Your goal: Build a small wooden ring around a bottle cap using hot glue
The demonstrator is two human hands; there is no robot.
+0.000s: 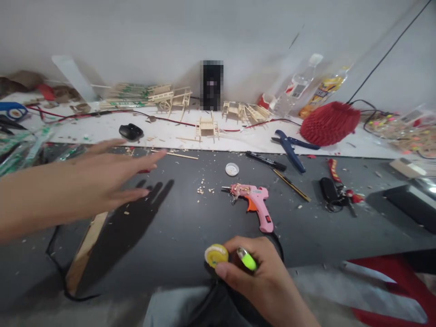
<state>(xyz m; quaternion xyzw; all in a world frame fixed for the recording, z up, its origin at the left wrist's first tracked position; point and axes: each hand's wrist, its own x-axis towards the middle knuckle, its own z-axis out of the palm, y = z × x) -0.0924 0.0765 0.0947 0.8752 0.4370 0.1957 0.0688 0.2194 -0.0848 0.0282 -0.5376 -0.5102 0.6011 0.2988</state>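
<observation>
L hand [119, 176] over worktop [190, 218], fingers spread; thin stick [184, 156] just right of fingertips, long axis left-right, L hand nearer; R hand [261, 270], near side, fingers pinching yellow disc [215, 257].

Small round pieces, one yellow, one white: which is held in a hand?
The yellow piece, pinched in the right hand; the white piece instead lies loose on the dark tabletop, beyond the pink glue gun.
</observation>
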